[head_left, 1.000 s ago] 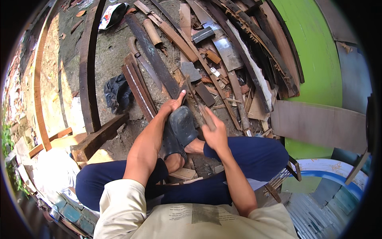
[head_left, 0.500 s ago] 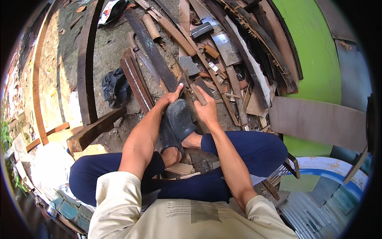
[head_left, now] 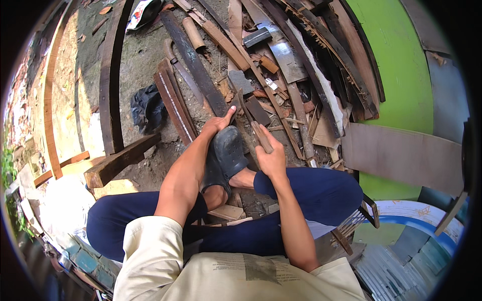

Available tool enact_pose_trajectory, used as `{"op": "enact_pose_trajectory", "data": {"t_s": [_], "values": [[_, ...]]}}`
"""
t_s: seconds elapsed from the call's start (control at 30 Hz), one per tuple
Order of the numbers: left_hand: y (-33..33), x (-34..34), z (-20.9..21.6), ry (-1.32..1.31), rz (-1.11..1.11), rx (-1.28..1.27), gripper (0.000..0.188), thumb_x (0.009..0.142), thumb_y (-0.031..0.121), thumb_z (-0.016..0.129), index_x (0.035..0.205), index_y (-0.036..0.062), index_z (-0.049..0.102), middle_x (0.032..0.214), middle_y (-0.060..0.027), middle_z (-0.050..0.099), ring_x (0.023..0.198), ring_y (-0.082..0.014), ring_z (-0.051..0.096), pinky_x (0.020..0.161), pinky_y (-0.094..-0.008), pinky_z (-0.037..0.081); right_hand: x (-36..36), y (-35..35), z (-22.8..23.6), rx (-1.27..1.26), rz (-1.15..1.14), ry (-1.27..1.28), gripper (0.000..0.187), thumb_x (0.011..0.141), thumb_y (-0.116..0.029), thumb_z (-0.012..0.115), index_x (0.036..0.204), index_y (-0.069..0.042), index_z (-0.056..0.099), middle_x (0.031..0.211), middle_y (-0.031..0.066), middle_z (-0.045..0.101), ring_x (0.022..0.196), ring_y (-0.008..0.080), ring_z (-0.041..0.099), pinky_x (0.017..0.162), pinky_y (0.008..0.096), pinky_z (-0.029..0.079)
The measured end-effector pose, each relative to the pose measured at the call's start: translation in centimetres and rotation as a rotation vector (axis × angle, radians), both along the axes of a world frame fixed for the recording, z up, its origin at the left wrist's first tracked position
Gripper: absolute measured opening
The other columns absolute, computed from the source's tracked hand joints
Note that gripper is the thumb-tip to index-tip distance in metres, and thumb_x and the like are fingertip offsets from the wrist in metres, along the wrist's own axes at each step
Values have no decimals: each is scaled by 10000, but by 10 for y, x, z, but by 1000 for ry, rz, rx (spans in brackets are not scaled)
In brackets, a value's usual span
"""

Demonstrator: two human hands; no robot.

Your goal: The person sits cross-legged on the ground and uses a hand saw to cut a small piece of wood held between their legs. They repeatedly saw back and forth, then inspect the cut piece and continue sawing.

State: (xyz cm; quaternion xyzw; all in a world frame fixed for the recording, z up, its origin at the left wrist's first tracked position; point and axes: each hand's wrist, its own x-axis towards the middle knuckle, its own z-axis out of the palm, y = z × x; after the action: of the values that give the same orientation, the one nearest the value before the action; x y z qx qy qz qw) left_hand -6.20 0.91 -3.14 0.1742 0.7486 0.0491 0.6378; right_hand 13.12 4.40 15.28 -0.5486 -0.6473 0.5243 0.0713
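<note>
My right hand [head_left: 270,156] is closed round the brown wooden handle [head_left: 262,139] of a narrow, dark-bladed knife [head_left: 245,106]. Its blade points away from me and slightly left. My left hand [head_left: 219,123], thumb raised, lies at the near end of a long dark plank [head_left: 193,62]. Its fingers are mostly hidden, so what they grip cannot be made out. Just below both hands are my feet in dark clogs [head_left: 228,145], crossed close together. A short dark block [head_left: 257,110] lies right of the blade.
Scrap boards [head_left: 331,55] and metal pieces pile up at the far right beside a green panel [head_left: 396,60]. A curved-handled saw-like tool [head_left: 183,75] and a brown grooved beam [head_left: 173,100] lie left of the plank. A black plastic bag [head_left: 146,108] sits farther left, near a timber frame [head_left: 111,85].
My right hand has drawn the knife back toward me and to the right, away from my left hand. My left hand stays by the plank end; the view has shifted slightly.
</note>
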Motion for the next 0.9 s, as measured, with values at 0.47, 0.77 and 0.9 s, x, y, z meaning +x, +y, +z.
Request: {"op": "enact_pose_trajectory", "data": {"t_s": [0.47, 0.77, 0.9], "values": [[-8, -7, -14, 152, 140, 23, 1289, 694, 1026, 215, 1353, -14, 596, 1463, -288, 495, 1406, -394, 437, 1147, -458, 321, -28, 11, -59, 244, 77, 61, 578, 799, -96, 607, 1375, -49, 599, 1044, 215, 727, 848, 237, 691, 808, 334, 529], [-4, -12, 28, 124, 119, -42, 1223, 736, 984, 276, 1372, -12, 587, 1454, -230, 533, 1378, -384, 484, 1124, -481, 372, 8, -31, 30, 146, 81, -7, 632, 796, -82, 591, 1424, -44, 543, 1151, 308, 675, 1062, 411, 691, 915, 380, 531], [-4, -13, 18, 129, 93, -29, 1290, 726, 1000, 216, 1364, -68, 560, 1445, -300, 505, 1382, -419, 460, 1125, -471, 373, 37, -46, 73, 107, 62, 54, 629, 787, -50, 563, 1416, -46, 556, 1166, 307, 673, 1097, 377, 691, 936, 378, 523]]}}
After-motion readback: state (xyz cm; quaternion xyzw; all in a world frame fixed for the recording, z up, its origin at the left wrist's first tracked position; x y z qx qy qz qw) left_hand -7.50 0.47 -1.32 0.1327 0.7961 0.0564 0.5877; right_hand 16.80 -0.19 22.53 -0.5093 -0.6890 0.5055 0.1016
